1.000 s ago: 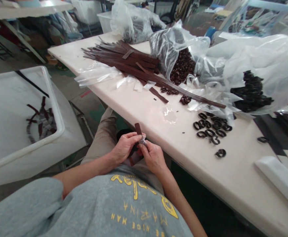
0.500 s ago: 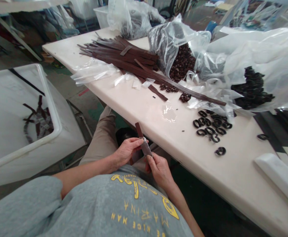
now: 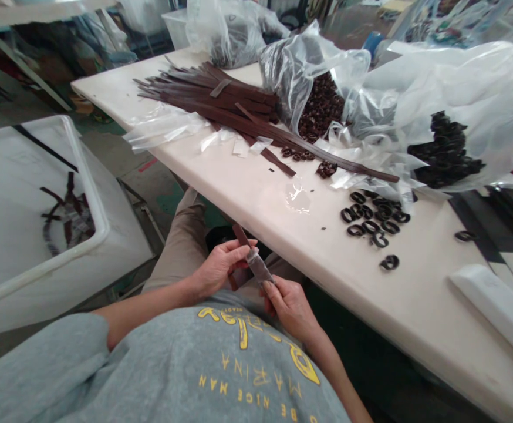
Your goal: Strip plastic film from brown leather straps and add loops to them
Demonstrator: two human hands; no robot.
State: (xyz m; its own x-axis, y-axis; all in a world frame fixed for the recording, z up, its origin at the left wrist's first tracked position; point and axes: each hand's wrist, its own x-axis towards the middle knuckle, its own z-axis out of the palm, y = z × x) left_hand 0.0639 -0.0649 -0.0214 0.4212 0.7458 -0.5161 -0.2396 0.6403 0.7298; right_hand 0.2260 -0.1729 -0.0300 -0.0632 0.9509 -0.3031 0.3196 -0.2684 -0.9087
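Observation:
Over my lap, a dark brown strap point(image 3: 241, 234) slants between my two hands, partly covered by a clear plastic sleeve point(image 3: 260, 268). My left hand point(image 3: 221, 265) pinches it near the upper edge of the plastic, where the bare brown end sticks out. Lower down, my right hand point(image 3: 288, 301) grips the plastic-covered part between thumb and fingers. More of the strap hangs below, mostly hidden by my hands. On the white table point(image 3: 256, 188) beyond lie a bundle of long brown straps point(image 3: 203, 97) and several flat clear plastic sleeves point(image 3: 166, 126).
To the left stands a white bin point(image 3: 102, 229) with wrapped brown straps inside. Black loops point(image 3: 371, 227) lie on the table at right, near a long white block point(image 3: 494, 311). Plastic bags hold brown loops point(image 3: 320, 108) and black pieces point(image 3: 444, 153).
The strap now leans further to the left at its top. My left hand has shifted slightly left and down along with it; both hands still hold on. The view has shifted a little.

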